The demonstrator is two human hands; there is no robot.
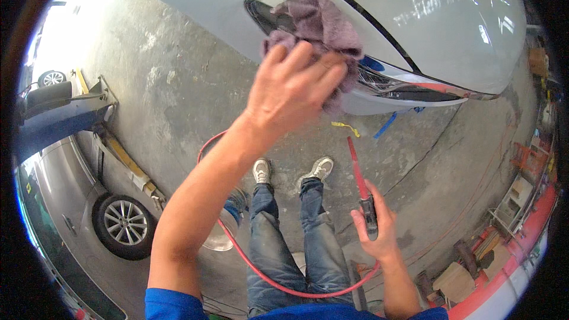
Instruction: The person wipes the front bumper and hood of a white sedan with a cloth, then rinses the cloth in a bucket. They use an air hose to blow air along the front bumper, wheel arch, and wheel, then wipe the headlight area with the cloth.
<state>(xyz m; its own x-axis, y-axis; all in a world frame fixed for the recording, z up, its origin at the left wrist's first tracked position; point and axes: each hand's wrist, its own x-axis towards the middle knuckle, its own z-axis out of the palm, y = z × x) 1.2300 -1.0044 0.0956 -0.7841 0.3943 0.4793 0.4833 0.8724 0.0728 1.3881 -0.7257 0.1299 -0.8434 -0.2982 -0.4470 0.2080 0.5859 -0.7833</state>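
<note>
My left hand grips a crumpled purple-grey cloth. The cloth lies against the pale silver car, between a dark oval recess and a long light unit. Part of the body panel is hidden under cloth and hand. Lower and to the right, my right hand is closed around an air blow gun with a black body and a long red nozzle pointing up toward the car. A red hose loops across my legs to my right hand.
A bucket stands by my leg. Yellow tape and blue tape show below the car's edge. To the left are a dark grey car and a blue and yellow lift. Boards and racks line the right side.
</note>
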